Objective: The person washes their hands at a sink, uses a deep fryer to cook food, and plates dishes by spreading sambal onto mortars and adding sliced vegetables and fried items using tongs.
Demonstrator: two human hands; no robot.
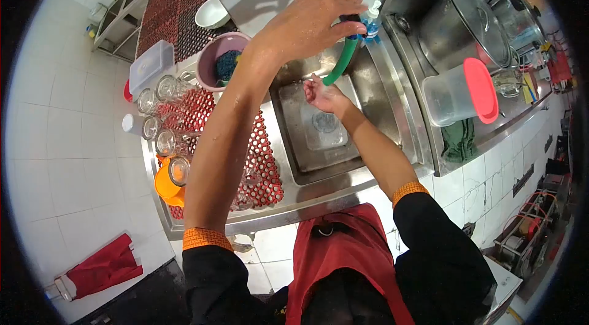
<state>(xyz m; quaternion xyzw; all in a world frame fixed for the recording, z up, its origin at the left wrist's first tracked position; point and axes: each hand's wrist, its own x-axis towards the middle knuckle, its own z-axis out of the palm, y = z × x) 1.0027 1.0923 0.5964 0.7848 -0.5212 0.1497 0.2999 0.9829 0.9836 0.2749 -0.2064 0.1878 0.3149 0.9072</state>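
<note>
My left hand (313,21) reaches over the back of the sink and closes around the black tap (351,17), mostly hidden behind the fingers. From the tap a green hose (341,62) hangs down into the steel sink (383,113). Below the hose end, my right hand (323,94) is turned palm up with loosely curled fingers, holding nothing that I can see. A clear plastic container (328,139) lies on the sink bottom under that hand. Both forearms look wet.
Several glass mugs (167,142) and an orange cup (167,185) sit on a red mat (265,168) at left, near a pink bowl (211,55). A soap bottle (372,18) stands behind the sink. A red-lidded container (453,95) and large pot (457,30) stand right.
</note>
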